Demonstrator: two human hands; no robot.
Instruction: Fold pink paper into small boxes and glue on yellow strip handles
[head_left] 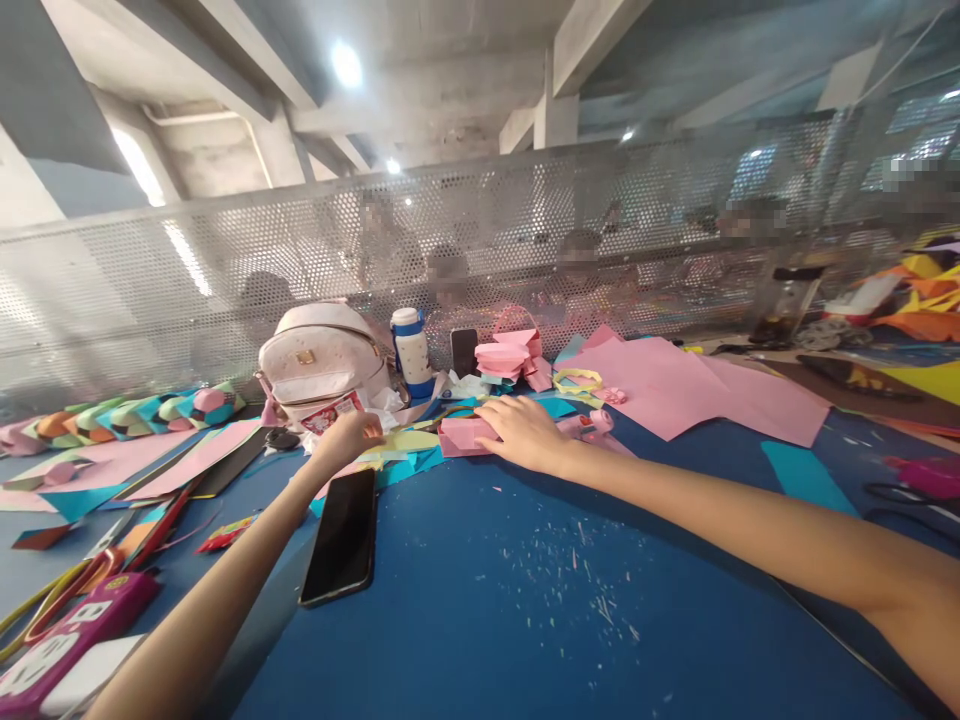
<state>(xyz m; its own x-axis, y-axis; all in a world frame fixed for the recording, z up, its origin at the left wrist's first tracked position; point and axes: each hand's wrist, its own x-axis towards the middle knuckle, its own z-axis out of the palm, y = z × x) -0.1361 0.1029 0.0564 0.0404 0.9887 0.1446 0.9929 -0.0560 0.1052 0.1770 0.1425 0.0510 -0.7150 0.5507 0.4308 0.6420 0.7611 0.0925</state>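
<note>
My left hand [351, 440] hovers by a red and white packet [330, 411] in front of the pale pink backpack [322, 350]. Its fingers are loosely bent and slightly apart, with nothing visible in them. With its thumb in front and its fingers over the top, my right hand [525, 432] grips a folded pink paper piece [459, 437]. Yellow and blue paper scraps [409, 466] lie between the hands. Below my left hand is a black phone [340, 540]. A pink tool-like object [596, 424], partly hidden, lies just beyond my right wrist.
A blue and white bottle [411, 352] and a pink paper basket [514, 355] stand at the back. Pink sheets [675, 385] spread to the right. Scissors [75, 590] and a purple case [79, 640] lie at left. Tiny clippings dot the blue table [450, 620]. A perforated metal screen [480, 230] stands behind.
</note>
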